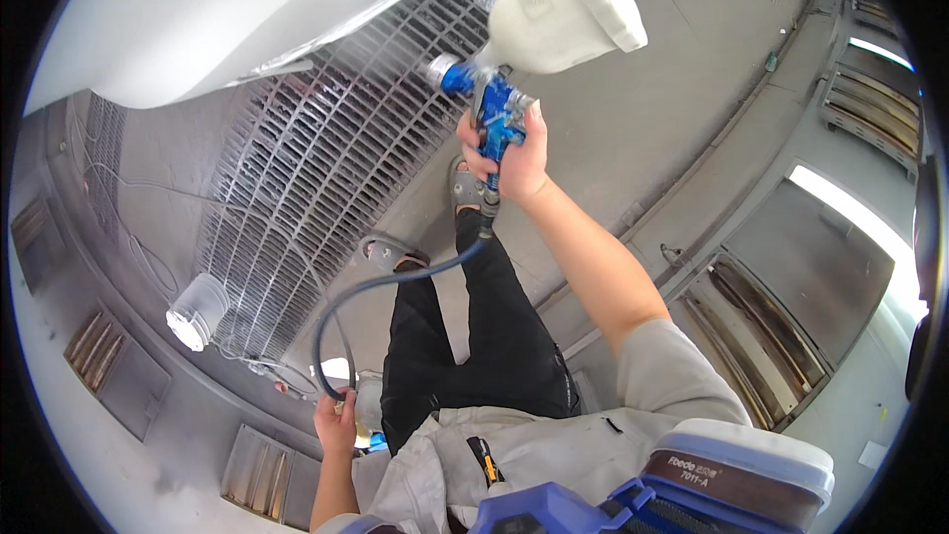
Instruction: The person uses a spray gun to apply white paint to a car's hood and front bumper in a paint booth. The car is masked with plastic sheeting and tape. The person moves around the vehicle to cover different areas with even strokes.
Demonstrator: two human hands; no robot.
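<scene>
My right hand (518,153) is wrapped round the grip of a blue spray gun (484,104). A large whitish paint cup (563,15) sits tilted on top of the gun. From the silver nozzle a faint mist spreads to the left, close to a white curved body panel (227,10) at the upper left. A dark air hose (395,277) runs from the bottom of the grip and loops down to my left hand (336,420), whose fingers are closed round it near the lower middle.
A metal floor grating (326,129) runs below the panel. A white bucket (198,309) stands at its left edge, with a thin cable (178,196) trailing across the floor. Wall vents (756,341) line the right side. A respirator (732,475) shows at the lower edge.
</scene>
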